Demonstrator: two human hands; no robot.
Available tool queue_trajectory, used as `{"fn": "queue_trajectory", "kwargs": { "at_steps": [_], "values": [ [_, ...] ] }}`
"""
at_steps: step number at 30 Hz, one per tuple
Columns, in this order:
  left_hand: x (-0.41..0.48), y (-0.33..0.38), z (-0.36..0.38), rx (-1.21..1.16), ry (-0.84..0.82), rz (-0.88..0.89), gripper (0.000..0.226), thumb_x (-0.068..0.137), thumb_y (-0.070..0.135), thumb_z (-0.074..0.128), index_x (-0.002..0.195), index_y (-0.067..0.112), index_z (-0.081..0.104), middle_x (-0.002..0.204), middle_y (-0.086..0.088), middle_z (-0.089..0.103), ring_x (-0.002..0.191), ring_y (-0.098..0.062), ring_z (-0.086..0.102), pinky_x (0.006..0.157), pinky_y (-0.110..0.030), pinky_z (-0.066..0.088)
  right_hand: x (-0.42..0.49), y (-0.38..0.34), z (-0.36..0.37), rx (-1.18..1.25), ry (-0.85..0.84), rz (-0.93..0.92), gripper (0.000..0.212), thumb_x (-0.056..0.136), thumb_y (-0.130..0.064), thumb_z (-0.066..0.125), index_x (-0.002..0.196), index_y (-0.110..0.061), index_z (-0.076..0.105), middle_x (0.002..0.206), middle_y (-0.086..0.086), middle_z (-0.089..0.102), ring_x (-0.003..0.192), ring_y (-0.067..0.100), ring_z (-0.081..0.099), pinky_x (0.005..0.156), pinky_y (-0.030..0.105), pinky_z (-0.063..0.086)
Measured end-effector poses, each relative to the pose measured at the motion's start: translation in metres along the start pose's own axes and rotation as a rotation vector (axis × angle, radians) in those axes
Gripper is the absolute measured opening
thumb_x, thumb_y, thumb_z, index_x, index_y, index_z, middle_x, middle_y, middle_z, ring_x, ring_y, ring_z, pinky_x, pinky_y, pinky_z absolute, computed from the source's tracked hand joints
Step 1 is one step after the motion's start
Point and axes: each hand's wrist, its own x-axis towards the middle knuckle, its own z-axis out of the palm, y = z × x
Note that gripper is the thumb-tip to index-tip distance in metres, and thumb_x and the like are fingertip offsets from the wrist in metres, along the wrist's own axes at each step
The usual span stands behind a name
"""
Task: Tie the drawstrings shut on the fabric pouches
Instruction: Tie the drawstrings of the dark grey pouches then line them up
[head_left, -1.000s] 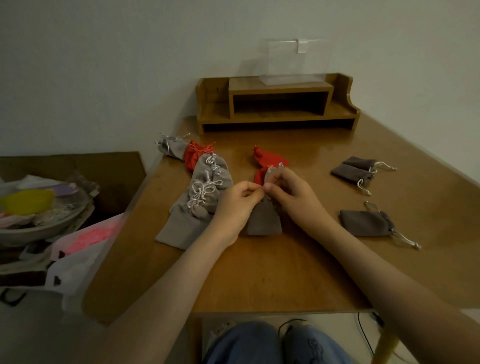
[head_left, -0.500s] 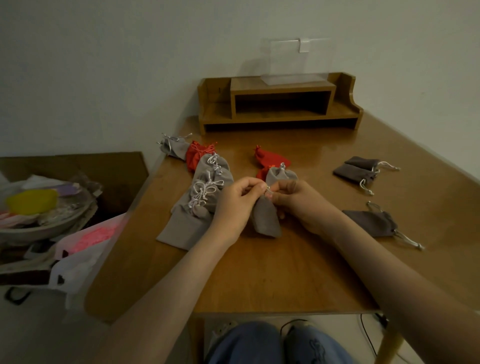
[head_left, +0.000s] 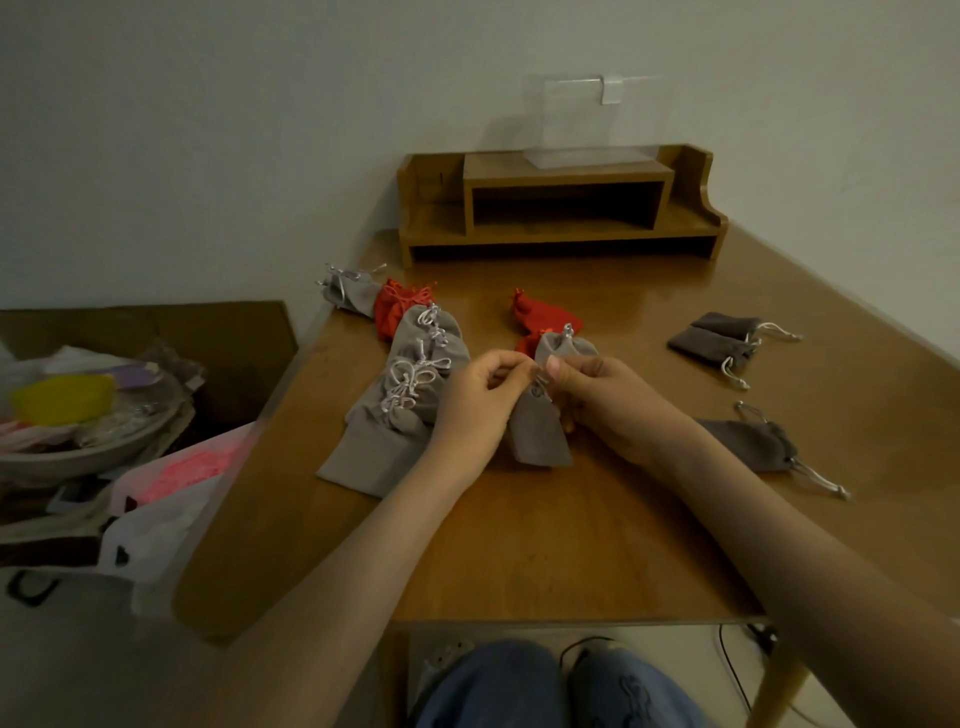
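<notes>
A grey fabric pouch (head_left: 537, 434) lies on the wooden table (head_left: 571, 545) between my hands. My left hand (head_left: 480, 400) and my right hand (head_left: 610, 402) each pinch its pale drawstring at the pouch's neck, fingertips almost touching. Just behind sits another grey pouch (head_left: 563, 345) on a red pouch (head_left: 537, 318). To the left lies a pile of grey pouches (head_left: 402, 400) with knotted white strings, with a red pouch (head_left: 397, 306) and a grey one (head_left: 348, 291) beyond. On the right lie two dark grey pouches (head_left: 719, 340) and a third (head_left: 756, 441), strings loose.
A wooden desk shelf (head_left: 561, 208) with a clear plastic box (head_left: 587, 124) on top stands at the back by the wall. Left of the table, a bowl of clutter (head_left: 78, 421) and pink and white bags (head_left: 171, 483) sit lower down. My knees show below the front edge.
My hands have drawn together at the pouch's neck, and the right hand slid down from the pouch behind. The grey pouch now lies tilted, its neck pulled tighter.
</notes>
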Motion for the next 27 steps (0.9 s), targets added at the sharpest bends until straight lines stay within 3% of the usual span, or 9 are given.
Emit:
{"fn": "queue_trajectory", "kwargs": {
  "at_steps": [8, 12, 15, 20, 23, 27],
  "values": [
    [-0.003, 0.005, 0.000, -0.034, -0.020, 0.006, 0.019, 0.093, 0.016, 0.059, 0.081, 0.028, 0.067, 0.074, 0.015, 0.069, 0.078, -0.003, 0.064, 0.073, -0.023, 0.051, 0.003, 0.000, 0.001, -0.025, 0.019, 0.013, 0.008, 0.091, -0.009, 0.057, 0.085, -0.009, 0.062, 0.070, -0.001, 0.058, 0.057, 0.004, 0.054, 0.052, 0.018, 0.043],
    [0.000, 0.012, -0.003, -0.320, -0.073, -0.205, 0.013, 0.093, 0.012, 0.058, 0.088, 0.014, 0.070, 0.079, 0.000, 0.070, 0.078, -0.013, 0.064, 0.072, -0.026, 0.051, 0.001, -0.002, 0.000, -0.055, -0.029, -0.007, 0.012, 0.096, -0.013, 0.052, 0.093, -0.006, 0.061, 0.083, 0.007, 0.058, 0.068, 0.014, 0.054, 0.063, 0.026, 0.042],
    [0.001, 0.017, -0.003, -0.472, -0.155, -0.293, 0.013, 0.093, 0.009, 0.055, 0.092, 0.010, 0.068, 0.075, 0.001, 0.071, 0.073, -0.008, 0.066, 0.066, -0.019, 0.052, -0.002, -0.002, -0.002, 0.042, -0.076, -0.018, 0.024, 0.096, -0.011, 0.046, 0.112, 0.004, 0.055, 0.100, 0.016, 0.055, 0.087, 0.028, 0.050, 0.076, 0.036, 0.041],
    [0.002, 0.018, -0.006, -0.402, -0.233, -0.272, 0.014, 0.093, 0.008, 0.055, 0.089, 0.013, 0.068, 0.077, 0.001, 0.067, 0.075, -0.008, 0.061, 0.069, -0.022, 0.049, -0.003, -0.002, -0.004, 0.109, -0.132, 0.008, 0.028, 0.095, -0.007, 0.042, 0.115, 0.008, 0.054, 0.101, 0.016, 0.057, 0.088, 0.023, 0.056, 0.076, 0.028, 0.047],
    [0.002, 0.019, -0.014, -0.337, -0.315, -0.251, 0.014, 0.091, 0.004, 0.055, 0.086, 0.012, 0.065, 0.072, 0.006, 0.068, 0.069, -0.005, 0.062, 0.066, -0.022, 0.050, -0.004, -0.003, -0.006, 0.124, -0.144, 0.042, 0.018, 0.094, -0.008, 0.043, 0.099, -0.002, 0.059, 0.089, 0.009, 0.061, 0.071, 0.011, 0.061, 0.061, 0.018, 0.050],
    [0.002, 0.019, -0.019, -0.237, -0.300, -0.237, 0.013, 0.087, -0.001, 0.060, 0.082, 0.010, 0.065, 0.071, 0.003, 0.066, 0.068, -0.005, 0.060, 0.063, -0.017, 0.050, -0.003, -0.003, -0.004, 0.108, -0.182, 0.020, 0.017, 0.096, -0.006, 0.042, 0.091, -0.001, 0.058, 0.084, 0.006, 0.062, 0.069, 0.005, 0.062, 0.064, 0.016, 0.050]
  ]
}}
